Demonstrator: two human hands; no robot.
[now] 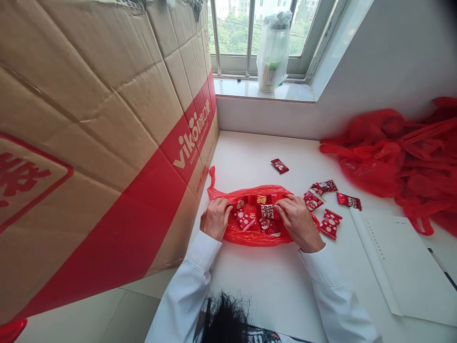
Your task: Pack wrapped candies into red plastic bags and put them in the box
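Note:
A thin red plastic bag (264,241) lies spread on the white table, its mouth facing up. Inside it are several small red snack packets (244,219), some dotted with white and some printed with lettering. At the bag's left side, my left hand (215,219) is closed with its fingertips on the rim. My right hand (300,223) pinches the opposite side of the mouth, its fingertips close to a lettered packet (267,211). Beyond the right hand, several loose packets (330,224) lie on the table, and one single packet (279,166) lies farther back.
A large cardboard box (117,124) with a red stripe stands close on the left. More red plastic bags (378,147) are heaped at the back right. A flat white panel (410,267) lies on the right. On the windowsill stands a plastic-wrapped jar (273,57).

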